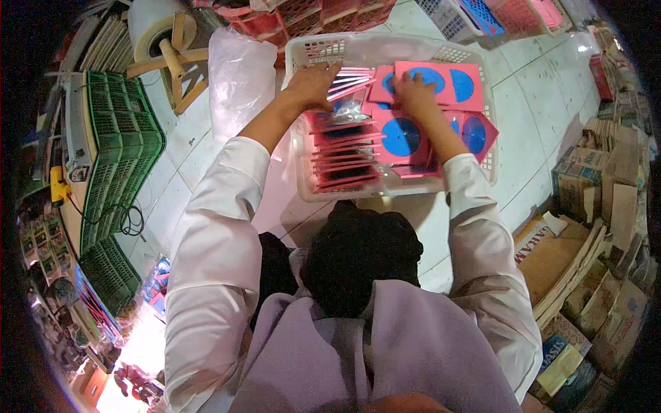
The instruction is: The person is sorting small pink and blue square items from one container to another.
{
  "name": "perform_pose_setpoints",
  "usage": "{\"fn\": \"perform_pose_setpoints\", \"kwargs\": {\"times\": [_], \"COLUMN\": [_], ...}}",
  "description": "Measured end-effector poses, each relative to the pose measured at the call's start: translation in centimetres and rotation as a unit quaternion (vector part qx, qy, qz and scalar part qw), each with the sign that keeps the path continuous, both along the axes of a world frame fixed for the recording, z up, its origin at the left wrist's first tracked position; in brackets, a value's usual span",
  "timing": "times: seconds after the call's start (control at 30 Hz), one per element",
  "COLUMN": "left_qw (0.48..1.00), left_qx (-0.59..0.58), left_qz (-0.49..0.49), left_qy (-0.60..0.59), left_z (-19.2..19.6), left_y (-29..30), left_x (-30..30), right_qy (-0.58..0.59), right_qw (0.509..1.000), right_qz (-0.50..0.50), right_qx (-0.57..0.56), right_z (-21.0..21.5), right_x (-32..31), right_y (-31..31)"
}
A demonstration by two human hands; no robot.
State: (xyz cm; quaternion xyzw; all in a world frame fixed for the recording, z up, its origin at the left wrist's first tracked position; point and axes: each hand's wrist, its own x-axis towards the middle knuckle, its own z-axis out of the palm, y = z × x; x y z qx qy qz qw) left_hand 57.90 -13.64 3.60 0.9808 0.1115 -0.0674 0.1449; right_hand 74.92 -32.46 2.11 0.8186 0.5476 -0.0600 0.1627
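Note:
A white plastic basket (pixel 335 193) stands on the floor in front of me, holding many flat pink boards with blue circles. My left hand (pixel 313 87) is at its left side, fingers and thumb closed round the ends of several pink boards (pixel 352 79) that show their pale edges. Below it, a row of pink boards (pixel 344 160) is stacked edge-up, with clear plastic wrap (pixel 351 110) above. My right hand (pixel 416 96) reaches in at the back, fingers curled on a pink board with a blue circle (pixel 434 77); its grip is partly hidden. Another such board (pixel 401 138) lies face-up nearer me.
Red crates (pixel 310 20) stand behind the basket. A clear plastic bag (pixel 237 82) and a film roll on a wooden stand (pixel 165 41) are at left, beside green crates (pixel 124 144). Cardboard boxes (pixel 582 172) and flattened cardboard (pixel 561 255) line the right.

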Motion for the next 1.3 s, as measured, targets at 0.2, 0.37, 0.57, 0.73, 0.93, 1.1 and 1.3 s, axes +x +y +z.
{"fn": "perform_pose_setpoints", "kwargs": {"times": [0.2,0.37,0.57,0.73,0.93,1.1,1.3], "left_qw": [0.999,0.998,0.997,0.995,0.982,0.990,0.995], "left_qx": [0.017,0.008,0.051,0.006,-0.179,-0.119,-0.067], "left_qz": [0.005,-0.025,-0.046,-0.089,-0.046,0.015,-0.069], "left_qy": [0.043,0.057,0.046,0.053,0.048,0.075,-0.001], "left_z": [0.6,0.8,1.1,2.2,1.7,-0.9,-0.7], "left_y": [-1.1,-1.2,-1.9,-2.2,-1.5,-0.6,-1.2], "left_x": [1.4,0.7,-0.3,-1.2,-0.1,0.8,1.7], "right_qy": [-0.059,0.040,0.365,0.324,0.428,0.509,0.436], "right_qw": [0.996,0.992,0.893,0.907,0.874,0.852,0.864], "right_qz": [0.027,0.011,0.076,0.196,0.188,0.057,0.129], "right_qx": [0.062,0.116,0.253,0.184,0.128,0.111,0.216], "right_z": [2.0,8.1,10.7,6.8,1.3,0.4,-0.9], "right_x": [5.0,7.1,6.5,2.3,0.8,2.9,1.5], "right_y": [-0.7,-0.2,3.6,9.7,13.1,11.2,11.4]}}
